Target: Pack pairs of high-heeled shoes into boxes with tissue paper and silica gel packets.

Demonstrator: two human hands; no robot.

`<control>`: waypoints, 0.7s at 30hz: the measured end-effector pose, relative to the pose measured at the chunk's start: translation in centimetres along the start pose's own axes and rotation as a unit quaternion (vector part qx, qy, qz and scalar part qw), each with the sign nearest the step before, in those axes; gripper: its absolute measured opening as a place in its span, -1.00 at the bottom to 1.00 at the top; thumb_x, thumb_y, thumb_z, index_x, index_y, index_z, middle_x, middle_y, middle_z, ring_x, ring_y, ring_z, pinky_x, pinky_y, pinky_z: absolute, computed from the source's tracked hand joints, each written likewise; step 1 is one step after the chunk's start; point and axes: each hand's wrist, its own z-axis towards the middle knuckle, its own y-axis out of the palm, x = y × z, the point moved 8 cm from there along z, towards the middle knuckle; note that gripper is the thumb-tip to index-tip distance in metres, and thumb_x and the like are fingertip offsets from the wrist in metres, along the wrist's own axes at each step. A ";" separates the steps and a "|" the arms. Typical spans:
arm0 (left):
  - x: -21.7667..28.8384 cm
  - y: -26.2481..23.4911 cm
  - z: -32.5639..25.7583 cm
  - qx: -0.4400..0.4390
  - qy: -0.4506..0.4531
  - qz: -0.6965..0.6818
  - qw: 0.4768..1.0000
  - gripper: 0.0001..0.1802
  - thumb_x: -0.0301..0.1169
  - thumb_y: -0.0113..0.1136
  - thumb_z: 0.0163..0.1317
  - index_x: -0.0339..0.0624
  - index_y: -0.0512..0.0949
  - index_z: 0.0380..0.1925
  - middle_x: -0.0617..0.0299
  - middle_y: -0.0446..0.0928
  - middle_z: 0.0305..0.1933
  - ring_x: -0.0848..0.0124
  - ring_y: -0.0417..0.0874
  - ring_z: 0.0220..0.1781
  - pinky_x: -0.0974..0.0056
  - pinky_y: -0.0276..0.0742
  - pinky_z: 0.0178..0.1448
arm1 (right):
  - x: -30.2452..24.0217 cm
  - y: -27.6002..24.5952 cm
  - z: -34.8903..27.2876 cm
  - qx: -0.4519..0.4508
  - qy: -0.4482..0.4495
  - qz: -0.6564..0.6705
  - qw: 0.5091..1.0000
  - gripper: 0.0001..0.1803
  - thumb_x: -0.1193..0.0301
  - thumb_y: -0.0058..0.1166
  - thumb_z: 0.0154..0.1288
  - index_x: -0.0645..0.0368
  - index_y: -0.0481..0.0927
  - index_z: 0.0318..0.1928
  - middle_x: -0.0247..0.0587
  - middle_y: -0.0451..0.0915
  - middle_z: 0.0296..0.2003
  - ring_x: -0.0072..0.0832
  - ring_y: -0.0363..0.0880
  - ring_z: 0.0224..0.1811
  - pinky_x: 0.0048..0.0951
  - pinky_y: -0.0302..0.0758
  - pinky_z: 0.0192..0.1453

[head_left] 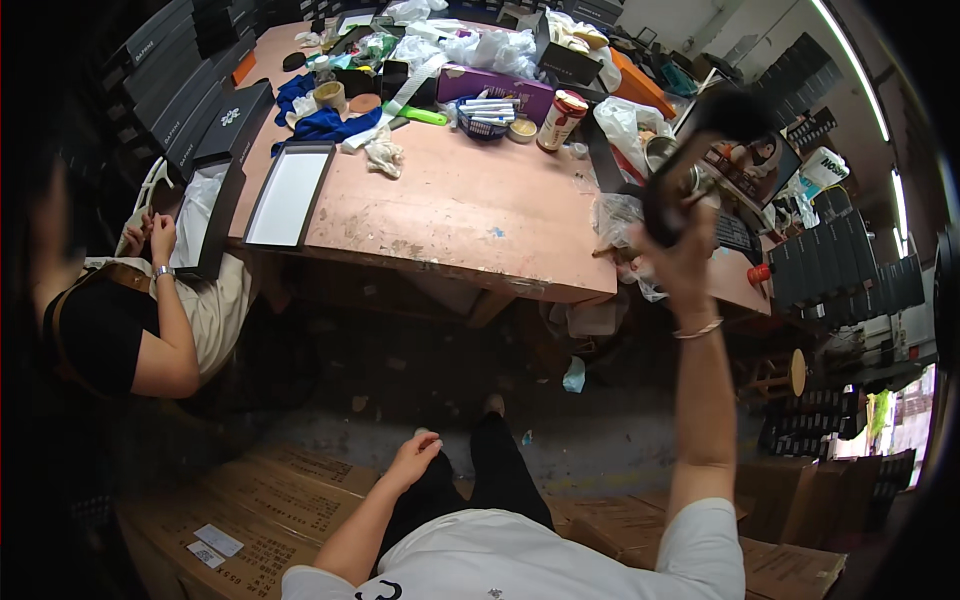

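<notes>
— Right, where's the thing sitting from your end?

— Up at about two o'clock from my chest. My right hand (pixel 682 255) is raised and clamped round the lower end of a dark shoe (pixel 695 165). The shoe is blurred, so I can't say which end is the toe. Its long axis runs up and to the right — from the grip near seven o'clock toward one o'clock.

— And the other hand?

— My left hand (pixel 415 457) is low, at about ten o'clock from my chest, resting by my knee on the black trousers. Fingers loosely spread, holding nothing. The two hands are well apart, and the right one alone has the shoe.

— What's near it?

— The shoe hangs over the right end of the pink worktable (pixel 450 215), in front of crumpled clear plastic bags (pixel 620 215) and a metal tin (pixel 662 152). At eleven o'clock on the table lies an open black box with a white lining (pixel 288 195), well clear of the shoe. Another person sits at nine o'clock, with their hands (pixel 150 235) on something pale; I can't tell what.

— So which hand is nearer the box?

— Neither reaches it. It lies on my left hand's side, though that hand is far below it.
</notes>
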 end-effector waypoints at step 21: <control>-7.0 -1.5 -2.8 0.028 -0.091 -0.051 0.994 -0.59 -0.26 0.15 0.30 -0.27 0.48 0.06 0.11 0.57 -0.10 0.41 0.57 -0.05 0.34 0.47 0.05 | -4.1 -8.4 -3.5 0.324 0.019 0.007 0.946 -0.18 0.24 0.43 -0.16 0.35 0.32 0.09 0.16 0.39 0.03 -0.06 0.40 0.04 -0.19 0.36 0.17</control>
